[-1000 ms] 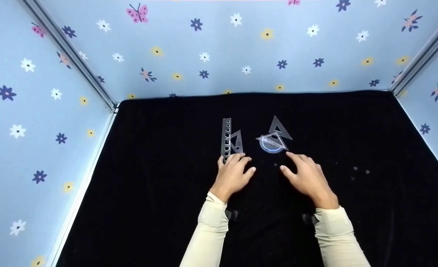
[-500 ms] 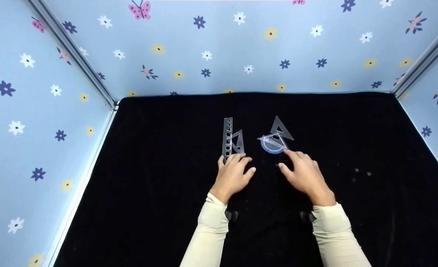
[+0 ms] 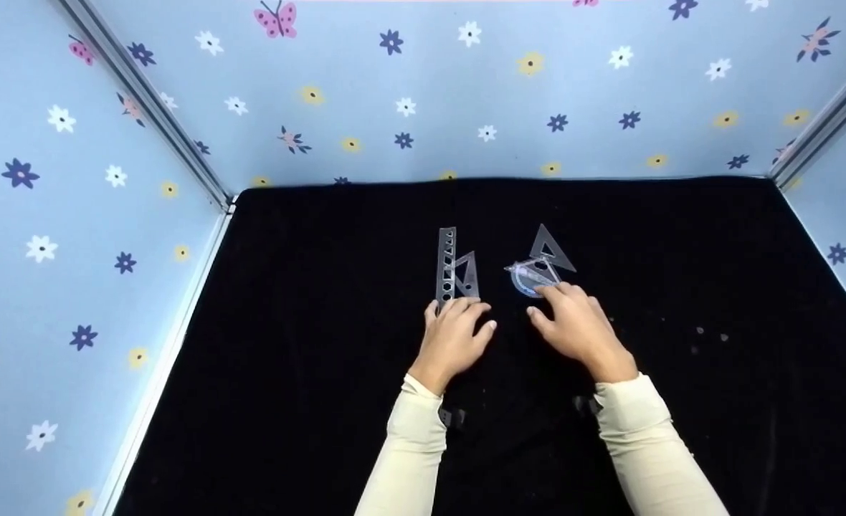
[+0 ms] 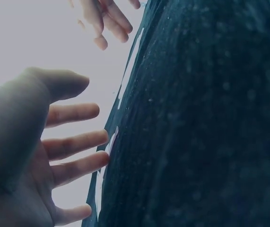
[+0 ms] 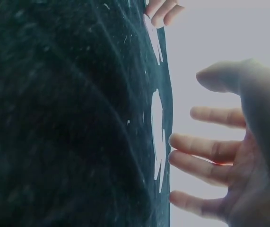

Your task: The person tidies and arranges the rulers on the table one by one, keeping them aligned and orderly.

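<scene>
In the head view, a clear ruler point(image 3: 442, 258) with a row of cut-out shapes lies lengthwise, and a small clear set square point(image 3: 473, 276) overlaps its right side. My left hand point(image 3: 452, 342) is at their near ends, fingers spread, fingertips right at the plastic. To the right lies a clear protractor point(image 3: 521, 282) with a blue-tinted arc, overlapped by another clear triangular piece. Behind it sits a second set square point(image 3: 563, 259). My right hand point(image 3: 579, 331) reaches over the protractor's near right edge, hiding part of it. Its fingers point(image 5: 205, 144) look extended in the right wrist view.
Black cloth point(image 3: 308, 322) covers the tabletop. Blue flowered panels point(image 3: 366, 86) with metal frame posts stand at the back and both sides. A few tiny pale specks point(image 3: 724, 337) show on the cloth at the right.
My right hand has moved left and slightly forward, now overlapping the protractor's near edge. My left hand stays by the ruler. The view has shifted slightly.
</scene>
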`<state>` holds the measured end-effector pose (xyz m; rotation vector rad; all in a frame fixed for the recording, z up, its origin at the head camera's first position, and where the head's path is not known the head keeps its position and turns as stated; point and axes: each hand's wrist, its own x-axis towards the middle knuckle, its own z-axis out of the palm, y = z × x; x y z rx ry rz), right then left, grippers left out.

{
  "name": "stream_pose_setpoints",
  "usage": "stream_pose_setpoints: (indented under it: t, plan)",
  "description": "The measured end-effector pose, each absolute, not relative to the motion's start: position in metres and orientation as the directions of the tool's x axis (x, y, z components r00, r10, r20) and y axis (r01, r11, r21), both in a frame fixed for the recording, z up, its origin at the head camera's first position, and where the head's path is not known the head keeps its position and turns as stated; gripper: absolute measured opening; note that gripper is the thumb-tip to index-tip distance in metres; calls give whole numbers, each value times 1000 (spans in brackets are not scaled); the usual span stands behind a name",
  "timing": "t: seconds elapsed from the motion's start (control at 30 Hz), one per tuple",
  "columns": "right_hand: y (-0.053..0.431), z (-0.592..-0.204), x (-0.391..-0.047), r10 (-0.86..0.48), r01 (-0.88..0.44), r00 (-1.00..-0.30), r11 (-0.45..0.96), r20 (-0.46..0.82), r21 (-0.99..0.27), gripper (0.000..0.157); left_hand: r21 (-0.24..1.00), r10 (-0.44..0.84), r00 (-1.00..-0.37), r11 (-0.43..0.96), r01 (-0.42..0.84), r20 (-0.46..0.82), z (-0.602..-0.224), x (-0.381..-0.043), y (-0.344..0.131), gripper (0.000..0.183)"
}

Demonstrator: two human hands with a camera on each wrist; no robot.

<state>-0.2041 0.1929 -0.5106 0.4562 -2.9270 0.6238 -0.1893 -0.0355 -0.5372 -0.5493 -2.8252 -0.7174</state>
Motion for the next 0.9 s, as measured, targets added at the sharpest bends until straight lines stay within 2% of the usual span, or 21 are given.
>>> stream_pose_setpoints:
  t: [0.4,0.6,0.9]
  plan:
    - [173,-512,-221,-300,-339,-940,805,160,-487,36,486,249,-927,796,361,281,-537,-198,-57,30]
    - [165,-513,-230,-324,-365,-930,788,172,-496,32,524,209,-932,780,342,297,-539,-199,-70,30]
    - [151,-517,-243,-364,-431,-902,748,231,-504,26,540,188,-949,786,301,255,-537,-199,-81,33]
